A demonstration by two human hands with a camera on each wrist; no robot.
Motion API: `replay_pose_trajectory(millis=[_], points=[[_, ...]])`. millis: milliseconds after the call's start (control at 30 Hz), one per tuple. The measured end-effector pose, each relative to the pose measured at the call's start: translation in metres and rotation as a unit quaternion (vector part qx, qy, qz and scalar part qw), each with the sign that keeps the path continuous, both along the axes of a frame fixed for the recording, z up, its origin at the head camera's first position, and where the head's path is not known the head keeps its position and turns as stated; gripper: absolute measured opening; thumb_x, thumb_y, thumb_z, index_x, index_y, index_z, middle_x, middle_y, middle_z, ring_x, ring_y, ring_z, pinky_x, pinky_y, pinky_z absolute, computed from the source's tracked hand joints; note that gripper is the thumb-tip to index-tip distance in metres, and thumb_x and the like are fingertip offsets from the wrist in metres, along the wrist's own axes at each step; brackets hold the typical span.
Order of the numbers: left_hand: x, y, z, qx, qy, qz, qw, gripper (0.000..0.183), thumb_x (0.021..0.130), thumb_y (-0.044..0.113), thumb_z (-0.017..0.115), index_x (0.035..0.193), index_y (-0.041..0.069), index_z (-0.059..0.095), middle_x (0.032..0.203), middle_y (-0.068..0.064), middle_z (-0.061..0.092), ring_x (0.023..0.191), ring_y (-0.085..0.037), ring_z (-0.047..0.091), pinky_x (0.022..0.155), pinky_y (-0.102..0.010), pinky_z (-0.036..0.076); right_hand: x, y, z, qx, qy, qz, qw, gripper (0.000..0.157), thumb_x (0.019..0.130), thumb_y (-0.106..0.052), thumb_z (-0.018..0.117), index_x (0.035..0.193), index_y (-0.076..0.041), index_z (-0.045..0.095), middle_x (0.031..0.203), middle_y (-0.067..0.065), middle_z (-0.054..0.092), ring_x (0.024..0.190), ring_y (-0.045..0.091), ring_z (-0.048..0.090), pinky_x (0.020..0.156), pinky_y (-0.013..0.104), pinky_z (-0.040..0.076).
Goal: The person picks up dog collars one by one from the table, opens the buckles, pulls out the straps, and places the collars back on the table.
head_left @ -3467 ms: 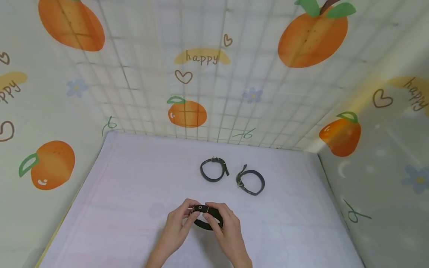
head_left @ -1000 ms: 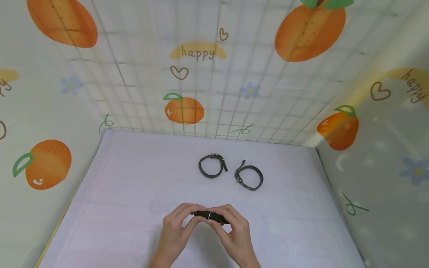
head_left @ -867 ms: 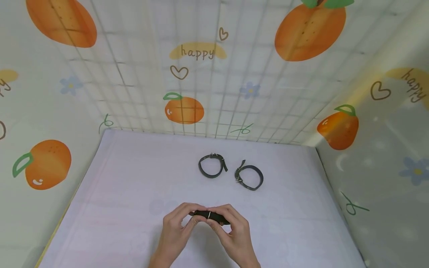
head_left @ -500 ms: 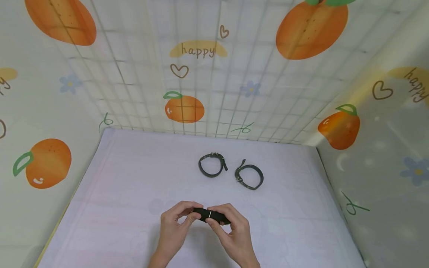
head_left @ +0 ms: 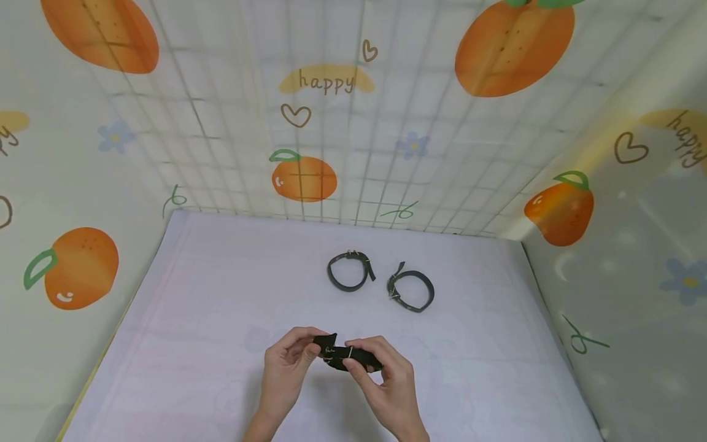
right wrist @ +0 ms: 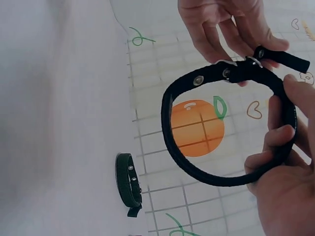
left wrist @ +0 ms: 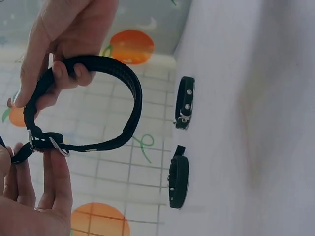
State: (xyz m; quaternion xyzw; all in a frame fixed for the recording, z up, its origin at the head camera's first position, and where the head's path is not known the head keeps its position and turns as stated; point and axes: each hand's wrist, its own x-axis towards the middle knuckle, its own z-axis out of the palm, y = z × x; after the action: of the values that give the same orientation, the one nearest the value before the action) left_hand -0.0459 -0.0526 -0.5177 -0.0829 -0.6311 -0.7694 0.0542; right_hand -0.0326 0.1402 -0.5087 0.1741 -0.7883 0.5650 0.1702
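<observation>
A black buckled collar, looped into a ring, is held up between both hands above the white table. My left hand pinches the strap's loose tail beside the buckle. In the right wrist view that tail sticks out past the metal buckle, and two metal eyelets show on the band. My right hand grips the band on the other side, thumb in front and fingers curled round it. In the left wrist view a metal ring hangs by the buckle.
Two more dark buckled collars lie farther back on the table, a left one and a right one, both fastened into loops. A fruit-printed cloth wall rises behind the table, with side walls left and right.
The collar's buckle side first turned edge-on between the hands. Over the last half second my left hand has drawn the strap tail up and left, exposing the buckle area. The two other collars stay put.
</observation>
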Motion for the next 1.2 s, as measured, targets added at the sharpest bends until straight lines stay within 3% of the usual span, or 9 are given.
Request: replay_pose_trajectory(millis=[133,233,433,533,733,867,967,1067,1200], points=[[0.001,0.003,0.001,-0.031,-0.013,0.008,0.9994,0.017,0.098,0.008,0.074,0.114,0.002,0.075,0.107,0.011,0.079,0.096,-0.006,0.076,0.088,-0.024,0.063,0.001,0.001,0.001,0.002,-0.007,0.003,1.000,0.029,0.092,-0.001,0.083,0.117,-0.013,0.076,0.103,0.006,0.076,0.085,0.002,0.069,0.067,0.016,0.058],[0.002,0.005,0.000,-0.055,0.000,0.012,0.9984,0.018,0.096,0.011,0.077,0.113,0.009,0.078,0.107,0.007,0.080,0.095,-0.006,0.074,0.090,-0.023,0.061,0.001,0.001,0.001,0.004,-0.011,0.006,1.000,0.028,0.092,-0.002,0.083,0.117,-0.013,0.075,0.103,0.006,0.075,0.085,0.002,0.069,0.067,0.016,0.058],[0.001,0.007,-0.004,-0.121,0.105,0.001,0.9871,0.033,0.093,0.006,0.081,0.123,0.018,0.077,0.114,-0.001,0.082,0.102,-0.010,0.073,0.091,-0.027,0.056,0.003,0.001,0.001,-0.029,-0.018,0.020,0.999,0.027,0.092,0.005,0.080,0.113,-0.012,0.074,0.099,0.009,0.072,0.081,0.002,0.061,0.065,0.018,0.055],[0.001,0.008,-0.006,-0.146,0.134,-0.005,0.9801,0.043,0.092,0.004,0.082,0.132,0.019,0.074,0.120,-0.001,0.081,0.100,-0.009,0.071,0.091,-0.026,0.055,0.004,0.000,0.003,-0.056,-0.031,0.020,0.998,0.028,0.093,0.009,0.077,0.113,-0.010,0.075,0.100,0.008,0.071,0.082,0.002,0.059,0.064,0.020,0.054],[0.002,0.010,-0.008,-0.145,0.147,-0.007,0.9784,0.037,0.092,0.004,0.081,0.125,0.017,0.074,0.110,-0.003,0.082,0.099,-0.008,0.074,0.095,-0.027,0.060,0.005,-0.002,0.005,-0.102,-0.035,0.010,0.994,0.029,0.093,0.017,0.071,0.112,-0.005,0.073,0.097,-0.001,0.067,0.082,0.005,0.058,0.067,0.025,0.051],[0.002,0.011,-0.009,-0.118,0.151,-0.009,0.9815,0.027,0.096,0.017,0.077,0.121,0.010,0.069,0.103,-0.010,0.080,0.091,-0.008,0.075,0.089,-0.026,0.062,0.005,-0.003,0.005,-0.119,-0.041,0.019,0.992,0.029,0.094,0.018,0.068,0.114,-0.002,0.073,0.102,-0.002,0.069,0.088,0.005,0.063,0.075,0.023,0.057],[0.003,0.011,-0.009,-0.111,0.148,-0.009,0.9826,0.028,0.095,0.022,0.076,0.118,0.008,0.067,0.102,-0.013,0.078,0.088,-0.006,0.074,0.083,-0.024,0.062,0.006,-0.005,0.003,-0.102,-0.043,-0.003,0.994,0.030,0.095,0.015,0.069,0.117,-0.005,0.073,0.108,-0.001,0.070,0.098,0.007,0.064,0.087,0.021,0.055],[0.004,0.011,-0.008,-0.127,0.147,-0.007,0.9809,0.028,0.093,0.018,0.080,0.118,0.011,0.069,0.105,-0.010,0.080,0.087,-0.003,0.073,0.076,-0.023,0.062,0.009,-0.008,0.002,-0.067,-0.034,-0.046,0.996,0.031,0.095,0.011,0.071,0.118,-0.010,0.074,0.114,0.001,0.068,0.108,0.010,0.061,0.097,0.022,0.048],[0.006,0.010,-0.004,-0.180,0.178,0.003,0.9674,0.036,0.087,0.010,0.086,0.119,0.015,0.071,0.103,-0.002,0.081,0.081,0.000,0.069,0.070,-0.017,0.058,0.010,-0.012,0.000,-0.054,-0.027,-0.082,0.995,0.024,0.094,0.008,0.070,0.104,-0.013,0.073,0.100,0.000,0.063,0.096,0.010,0.058,0.089,0.024,0.046]])
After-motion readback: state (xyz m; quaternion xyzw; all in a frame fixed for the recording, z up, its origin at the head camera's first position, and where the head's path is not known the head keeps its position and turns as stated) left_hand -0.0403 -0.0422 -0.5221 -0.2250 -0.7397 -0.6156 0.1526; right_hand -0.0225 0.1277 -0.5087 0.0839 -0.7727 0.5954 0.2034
